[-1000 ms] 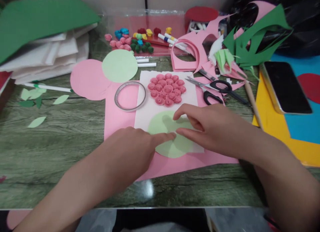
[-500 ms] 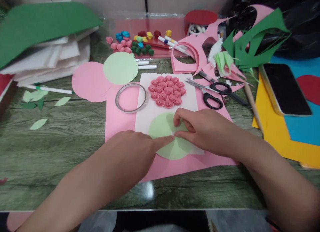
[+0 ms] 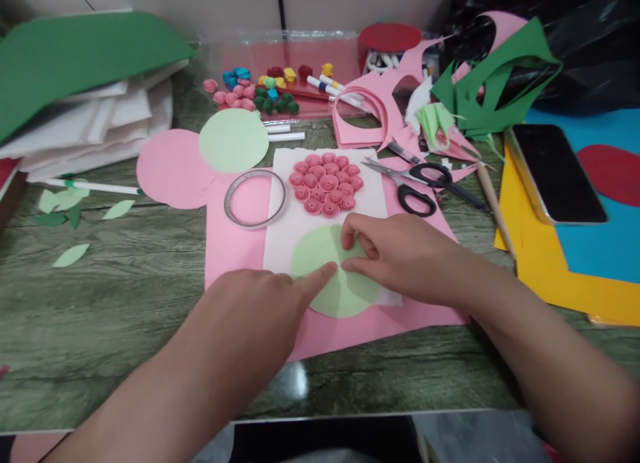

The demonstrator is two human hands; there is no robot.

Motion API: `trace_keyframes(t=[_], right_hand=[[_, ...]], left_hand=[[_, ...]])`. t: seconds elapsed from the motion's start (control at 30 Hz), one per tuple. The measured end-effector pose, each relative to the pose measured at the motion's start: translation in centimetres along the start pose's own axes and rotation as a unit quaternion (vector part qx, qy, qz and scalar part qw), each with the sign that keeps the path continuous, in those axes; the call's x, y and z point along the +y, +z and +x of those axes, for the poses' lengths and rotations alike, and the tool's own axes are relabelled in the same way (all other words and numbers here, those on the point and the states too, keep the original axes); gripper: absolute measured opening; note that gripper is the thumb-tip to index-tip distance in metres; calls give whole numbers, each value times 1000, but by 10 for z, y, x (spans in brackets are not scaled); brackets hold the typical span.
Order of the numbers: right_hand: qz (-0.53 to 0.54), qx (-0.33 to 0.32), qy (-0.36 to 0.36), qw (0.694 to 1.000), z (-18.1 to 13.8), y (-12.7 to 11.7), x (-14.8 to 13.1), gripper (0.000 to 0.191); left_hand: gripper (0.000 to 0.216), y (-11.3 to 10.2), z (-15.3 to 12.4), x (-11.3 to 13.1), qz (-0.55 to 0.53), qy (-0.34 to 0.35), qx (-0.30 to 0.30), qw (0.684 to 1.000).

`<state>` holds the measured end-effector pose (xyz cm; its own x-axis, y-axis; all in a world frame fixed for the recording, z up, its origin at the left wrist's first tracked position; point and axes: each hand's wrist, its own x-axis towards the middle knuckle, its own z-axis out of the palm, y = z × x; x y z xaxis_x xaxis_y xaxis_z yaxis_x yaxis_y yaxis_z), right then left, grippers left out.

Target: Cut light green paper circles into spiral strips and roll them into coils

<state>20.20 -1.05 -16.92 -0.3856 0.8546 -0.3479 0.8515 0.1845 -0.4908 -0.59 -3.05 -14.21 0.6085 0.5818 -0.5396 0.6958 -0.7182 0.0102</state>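
Observation:
A light green paper circle (image 3: 320, 253) lies on a white sheet (image 3: 285, 233), which rests on pink paper (image 3: 230, 250). My left hand (image 3: 250, 316) presses its stretched forefinger onto the circle, the other fingers curled under. My right hand (image 3: 395, 253) pinches the circle's middle with thumb and fingertips. A cluster of pink rolled paper roses (image 3: 325, 183) sits on the white sheet just beyond my fingers.
A tape ring (image 3: 255, 198) lies left of the roses, black scissors (image 3: 415, 183) to the right. Further back are pink and green paper circles (image 3: 233, 140), small coloured roses (image 3: 255, 90), markers and paper scraps. A phone (image 3: 555, 173) lies on yellow and blue paper at right.
My right fingers have curled in from a loose spread into a pinch on the green circle. My left forefinger has stayed on the circle. The view has shifted slightly.

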Motion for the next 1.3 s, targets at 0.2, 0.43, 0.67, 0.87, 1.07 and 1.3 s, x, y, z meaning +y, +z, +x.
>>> trace_keyframes(t=[0.2,0.43,0.67,0.87,1.07,1.3], right_hand=[[-15,14,15,1000,2,1,-4,13],[-7,14,20,1000,7,-1,-6,16],[58,12,-13,998,5,-3,0,17],[241,-53,-52,968,12,-13,15,20],[209,-73,-79,972,7,-15,12,12],[167,37,-68,983,5,-15,9,19]], left_hand=[[87,1,0,3,-4,7,1,1000],[76,1,4,0,-13,14,44,999],[27,6,30,-15,-132,-45,227,964],[26,14,39,-20,-204,-78,301,928],[23,22,41,-19,-189,-65,319,927],[29,22,43,-18,-177,-76,328,925]])
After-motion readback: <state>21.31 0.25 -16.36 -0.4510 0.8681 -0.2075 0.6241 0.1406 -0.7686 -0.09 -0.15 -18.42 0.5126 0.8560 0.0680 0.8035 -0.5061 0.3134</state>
